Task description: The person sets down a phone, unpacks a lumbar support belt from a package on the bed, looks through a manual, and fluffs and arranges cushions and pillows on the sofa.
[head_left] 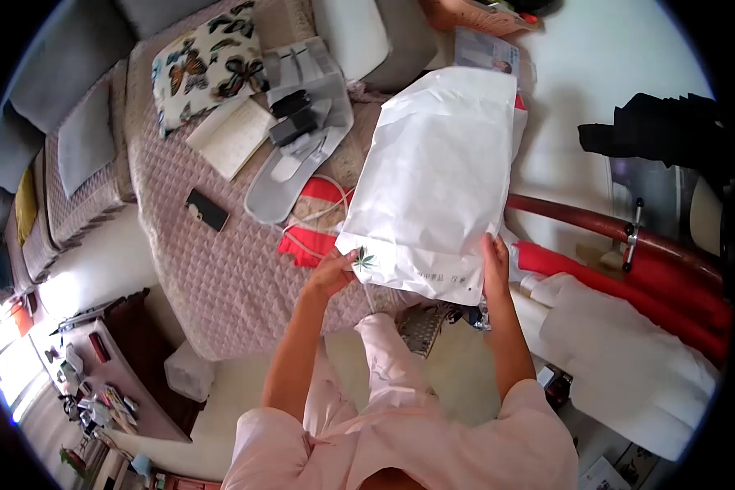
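Note:
A large white bag (pixel 441 163) with a green leaf print and small dark lettering near its lower edge is held out in front of me. My left hand (pixel 332 273) grips its lower left corner, thumb on top beside the leaf. At the lower right edge, my right hand (pixel 496 265) pinches the bag, thumb up. Behind the bag's left side, a red and tan item (pixel 317 214) with a pale cord lies on the quilted sofa cover (pixel 188 278). What the bag contains, if anything, is hidden.
On the sofa lie a black phone-like object (pixel 207 210), an open notebook (pixel 232 137), a grey tray-like item (pixel 271 189) with black pieces, and a butterfly cushion (pixel 210 67). A dark red pole (pixel 576 214), red fabric and white cloth (pixel 621 351) stand right. A cluttered table (pixel 131 384) is lower left.

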Action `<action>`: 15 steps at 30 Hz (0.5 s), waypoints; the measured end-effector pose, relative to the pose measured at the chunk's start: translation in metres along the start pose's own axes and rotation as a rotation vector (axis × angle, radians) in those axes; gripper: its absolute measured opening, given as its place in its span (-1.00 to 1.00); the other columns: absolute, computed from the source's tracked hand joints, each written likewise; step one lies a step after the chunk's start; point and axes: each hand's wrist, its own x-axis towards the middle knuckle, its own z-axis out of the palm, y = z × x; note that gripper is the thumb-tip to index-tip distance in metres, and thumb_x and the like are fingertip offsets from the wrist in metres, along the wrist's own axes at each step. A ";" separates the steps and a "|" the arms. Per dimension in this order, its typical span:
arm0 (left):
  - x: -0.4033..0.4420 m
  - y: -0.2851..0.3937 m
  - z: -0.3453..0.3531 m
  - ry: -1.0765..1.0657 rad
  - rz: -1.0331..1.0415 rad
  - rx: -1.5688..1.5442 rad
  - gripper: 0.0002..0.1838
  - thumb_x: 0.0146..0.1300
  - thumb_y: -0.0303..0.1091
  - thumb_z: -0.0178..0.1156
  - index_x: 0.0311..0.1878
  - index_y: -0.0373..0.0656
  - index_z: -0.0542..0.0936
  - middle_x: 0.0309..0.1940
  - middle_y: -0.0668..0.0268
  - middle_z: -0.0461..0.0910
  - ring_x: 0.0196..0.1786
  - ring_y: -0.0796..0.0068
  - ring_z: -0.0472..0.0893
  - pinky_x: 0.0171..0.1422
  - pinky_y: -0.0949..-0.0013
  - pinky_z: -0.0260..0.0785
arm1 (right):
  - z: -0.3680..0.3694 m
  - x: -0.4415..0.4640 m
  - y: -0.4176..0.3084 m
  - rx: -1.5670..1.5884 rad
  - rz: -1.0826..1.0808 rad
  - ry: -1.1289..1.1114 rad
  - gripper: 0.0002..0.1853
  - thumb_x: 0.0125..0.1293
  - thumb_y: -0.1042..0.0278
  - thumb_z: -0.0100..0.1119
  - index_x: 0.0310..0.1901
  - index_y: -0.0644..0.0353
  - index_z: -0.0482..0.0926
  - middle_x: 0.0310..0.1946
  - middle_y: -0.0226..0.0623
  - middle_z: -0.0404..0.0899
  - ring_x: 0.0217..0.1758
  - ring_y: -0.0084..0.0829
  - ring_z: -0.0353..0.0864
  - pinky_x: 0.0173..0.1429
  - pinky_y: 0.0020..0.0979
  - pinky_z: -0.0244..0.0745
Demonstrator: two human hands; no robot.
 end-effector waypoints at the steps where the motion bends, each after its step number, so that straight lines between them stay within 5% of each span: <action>1: -0.021 0.002 -0.004 0.005 0.027 0.041 -0.46 0.12 -0.34 0.22 0.17 -0.18 0.30 -0.01 0.26 0.48 -0.01 0.36 0.50 0.08 0.20 0.37 | 0.004 -0.007 0.005 -0.044 -0.008 -0.011 -0.81 0.32 0.29 -0.03 -0.22 0.22 0.48 -0.50 -0.67 0.29 -0.44 -0.80 0.16 -0.35 -0.66 0.09; 2: -0.040 0.005 -0.002 0.137 0.092 0.105 -0.68 0.12 -0.40 0.21 -0.03 -0.21 0.48 -0.28 0.37 0.60 -0.28 0.55 0.58 -0.20 0.47 0.42 | 0.005 -0.014 0.014 -0.088 -0.015 -0.024 -0.82 0.32 0.29 -0.02 -0.23 0.23 0.48 -0.51 -0.67 0.28 -0.45 -0.80 0.15 -0.37 -0.66 0.08; 6: -0.111 0.007 -0.046 0.277 0.300 0.353 -0.88 0.13 -0.43 0.19 -0.25 -0.20 0.59 -0.48 0.41 0.60 -0.46 0.64 0.54 -0.40 0.55 0.36 | 0.026 -0.045 0.048 -0.333 -0.086 -0.157 -0.80 0.32 0.30 -0.03 -0.27 0.26 0.50 -0.49 -0.66 0.31 -0.43 -0.80 0.18 -0.35 -0.67 0.12; 12: -0.223 0.015 -0.111 0.484 0.385 0.396 -0.92 0.14 -0.39 0.19 -0.38 -0.18 0.58 -0.60 0.43 0.54 -0.69 0.74 0.39 -0.69 0.62 0.14 | 0.124 -0.126 0.050 -0.379 -0.169 -0.280 -0.79 0.29 0.31 0.01 -0.38 0.29 0.45 -0.59 -0.63 0.28 -0.49 -0.77 0.17 -0.44 -0.62 0.10; 15: -0.275 0.013 -0.144 0.449 0.347 0.411 -0.90 0.14 -0.39 0.18 -0.44 -0.18 0.59 -0.64 0.45 0.52 -0.70 0.78 0.36 -0.69 0.64 0.11 | 0.154 -0.146 0.061 -0.237 0.110 -0.391 -0.74 0.22 0.25 0.11 -0.19 0.28 0.52 -0.46 -0.52 0.45 -0.38 -0.68 0.37 -0.28 -0.58 0.28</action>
